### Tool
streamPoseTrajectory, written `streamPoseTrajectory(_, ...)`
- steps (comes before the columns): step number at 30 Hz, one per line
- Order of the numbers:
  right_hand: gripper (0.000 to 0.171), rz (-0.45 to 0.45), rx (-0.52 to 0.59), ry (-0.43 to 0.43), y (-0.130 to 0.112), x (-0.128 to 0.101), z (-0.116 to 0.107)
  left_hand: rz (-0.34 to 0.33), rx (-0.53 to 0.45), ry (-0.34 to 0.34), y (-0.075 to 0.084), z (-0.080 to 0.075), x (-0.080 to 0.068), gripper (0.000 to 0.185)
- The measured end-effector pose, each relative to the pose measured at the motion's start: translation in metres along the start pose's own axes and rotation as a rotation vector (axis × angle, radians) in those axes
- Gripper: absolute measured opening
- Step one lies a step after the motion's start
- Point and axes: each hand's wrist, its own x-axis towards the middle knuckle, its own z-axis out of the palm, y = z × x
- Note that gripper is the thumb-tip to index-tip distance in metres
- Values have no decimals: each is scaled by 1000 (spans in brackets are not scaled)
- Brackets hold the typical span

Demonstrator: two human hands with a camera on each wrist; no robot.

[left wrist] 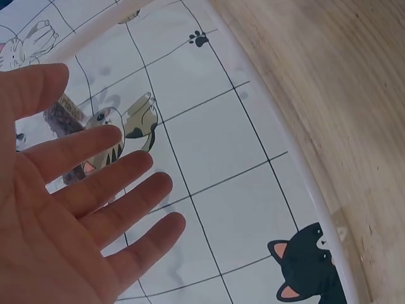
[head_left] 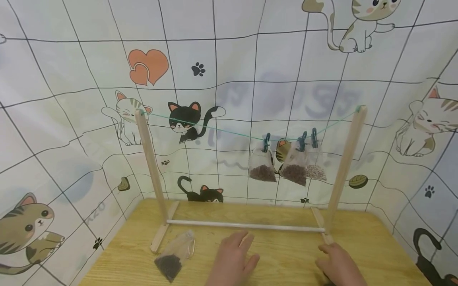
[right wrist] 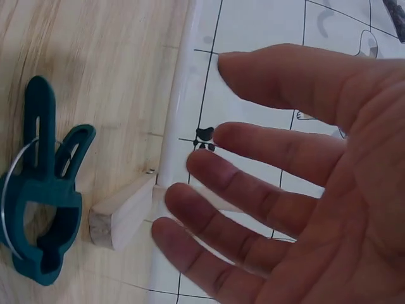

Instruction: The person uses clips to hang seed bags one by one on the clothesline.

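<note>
My left hand (head_left: 233, 257) lies open, palm down, on the wooden table (head_left: 282, 254) just in front of the rack's lower rail (head_left: 247, 226). My right hand (head_left: 338, 263) is open too, close to the rack's right foot (head_left: 323, 234). Neither holds anything. A clear bag of dark grains (head_left: 174, 256) lies on the table to the left of my left hand. In the right wrist view a teal clothespin (right wrist: 41, 209) lies on the table beside the foot's wooden end (right wrist: 123, 218), near my spread fingers (right wrist: 253, 196). My left fingers (left wrist: 95, 183) are spread.
A wooden rack with two tilted posts (head_left: 151, 159) carries a green string (head_left: 222, 130). Three small filled bags (head_left: 293, 169) hang from it on teal clothespins (head_left: 266, 142), towards the right. A cat-print cloth (head_left: 250, 59) backs and surrounds the table.
</note>
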Motion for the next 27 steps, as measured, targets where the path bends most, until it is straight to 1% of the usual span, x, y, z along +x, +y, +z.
streamPoseTrajectory(3,45,43,0,-63,5,1,1,8,3,-56,4,2,0,42)
streamPoseTrajectory(7,44,72,0,-134,10,3,3,14,-3,-115,9,7,0,42)
streamPoseTrajectory(10,39,77,33,-166,14,1,6,23,9,-128,10,11,-1,39)
streamPoseTrajectory(13,34,111,93,-204,16,-1,10,33,17,-134,11,15,-2,38)
streamPoseTrajectory(15,30,147,131,-226,16,-3,12,36,11,-150,11,17,-3,37)
streamPoseTrajectory(17,26,174,152,-238,17,-4,14,33,3,-174,12,17,-3,38)
streamPoseTrajectory(21,23,178,147,-236,19,-4,16,21,4,-208,14,16,-3,39)
streamPoseTrajectory(27,25,163,123,-250,25,-4,17,7,4,-195,14,15,-3,38)
